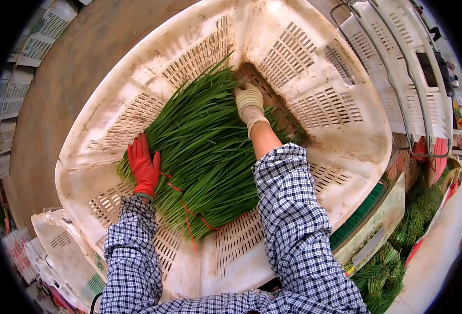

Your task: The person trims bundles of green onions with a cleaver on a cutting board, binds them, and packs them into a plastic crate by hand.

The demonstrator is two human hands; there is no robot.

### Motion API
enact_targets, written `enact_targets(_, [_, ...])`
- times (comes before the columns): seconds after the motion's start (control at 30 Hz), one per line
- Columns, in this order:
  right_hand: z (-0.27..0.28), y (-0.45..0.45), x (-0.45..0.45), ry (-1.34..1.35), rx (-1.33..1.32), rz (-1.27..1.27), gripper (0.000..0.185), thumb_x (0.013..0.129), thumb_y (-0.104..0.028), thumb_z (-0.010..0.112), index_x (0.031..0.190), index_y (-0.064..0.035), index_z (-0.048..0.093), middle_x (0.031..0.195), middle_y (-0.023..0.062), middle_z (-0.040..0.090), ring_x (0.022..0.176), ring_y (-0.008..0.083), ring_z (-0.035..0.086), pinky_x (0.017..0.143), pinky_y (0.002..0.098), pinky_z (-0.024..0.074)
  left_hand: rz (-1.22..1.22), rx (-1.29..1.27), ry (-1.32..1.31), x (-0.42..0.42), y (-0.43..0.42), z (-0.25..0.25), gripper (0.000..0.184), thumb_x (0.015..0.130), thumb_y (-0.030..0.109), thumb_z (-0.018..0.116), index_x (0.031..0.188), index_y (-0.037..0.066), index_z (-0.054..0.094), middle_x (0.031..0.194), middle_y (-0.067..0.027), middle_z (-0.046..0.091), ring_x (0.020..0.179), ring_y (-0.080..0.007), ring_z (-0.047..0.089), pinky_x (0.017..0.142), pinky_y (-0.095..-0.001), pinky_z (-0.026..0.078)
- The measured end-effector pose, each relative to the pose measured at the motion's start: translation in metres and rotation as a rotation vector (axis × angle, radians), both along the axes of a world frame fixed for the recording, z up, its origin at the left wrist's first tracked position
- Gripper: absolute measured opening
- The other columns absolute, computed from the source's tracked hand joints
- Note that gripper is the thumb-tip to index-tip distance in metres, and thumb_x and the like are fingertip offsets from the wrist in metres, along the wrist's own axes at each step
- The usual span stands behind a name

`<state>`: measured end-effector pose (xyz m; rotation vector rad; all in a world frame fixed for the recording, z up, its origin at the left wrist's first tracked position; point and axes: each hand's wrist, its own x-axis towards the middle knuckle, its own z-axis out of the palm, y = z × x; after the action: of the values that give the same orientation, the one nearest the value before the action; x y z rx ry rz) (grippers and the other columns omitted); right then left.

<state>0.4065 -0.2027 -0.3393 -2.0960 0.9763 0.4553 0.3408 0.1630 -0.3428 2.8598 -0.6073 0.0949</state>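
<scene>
From the head camera, you look down into a large white plastic crate, its slotted walls stained brown. Long green leafy stalks lie inside it in a thick heap, paler toward the lower left; a red tie crosses them near the crate's near side. Your left hand, in a red glove, rests against the left edge of the stalks, fingers extended and thumb apart, not closed around anything. Your right hand, in a cream glove, reaches to the far right side of the heap, touching the leaves; its fingertips are partly hidden, so whether they are clamped on any leaves cannot be told. Your sleeves are checked dark and white. Beyond the crate, brown floor shows at upper left, with more pale crates along the edge. Metal rails stand at upper right, and other green bundles lie at lower right.
</scene>
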Motion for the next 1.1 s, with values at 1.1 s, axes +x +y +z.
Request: enact_targets(1.1, [0.070, -0.039, -0.018, -0.297, -0.345, -0.135, 0.029, 0.097, -0.029, 0.053, 0.112, -0.0067, 0.065, 0.117, 0.0209, 0.065, 0.106, 0.0359, 0.063, 0.088, 0.0432, 0.0513, 0.025, 0.059, -0.046, 0.002, 0.002, -0.007, 0.076, 0.085, 0.030, 0.065, 0.149, 0.005, 0.033, 0.150, -0.0133, 0.040, 0.139, -0.0317, 0.035, 0.119, -0.0473, 0.019])
